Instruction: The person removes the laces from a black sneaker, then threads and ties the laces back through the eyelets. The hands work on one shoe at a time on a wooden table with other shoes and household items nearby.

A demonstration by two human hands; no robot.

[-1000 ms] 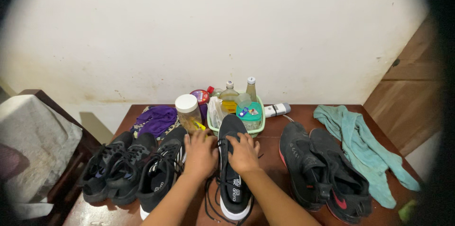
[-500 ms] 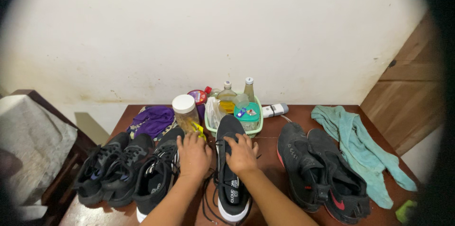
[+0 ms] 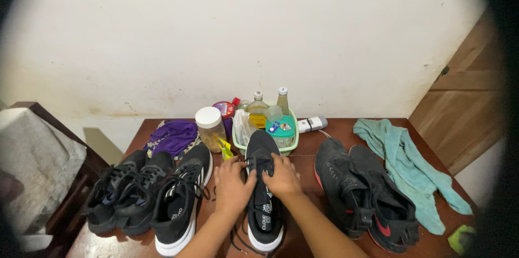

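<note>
A black sneaker with a white sole lies toe-away on the brown wooden table, its black laces loose. My left hand grips its left side at the lacing. My right hand presses on its right side, fingers over the tongue. Its matching black sneaker with white stripes stands just to the left, apart from my left hand.
Two more black sneakers sit at the far left, a black pair with red marks to the right. A green basket of bottles, a white-lidded jar, purple cloth and a teal towel lie behind. A cloth-covered chair stands left.
Both hands slid slightly toward me along the sneaker and closed around its sides. The left hand moved right off the neighbouring shoe. The view shifted a little.
</note>
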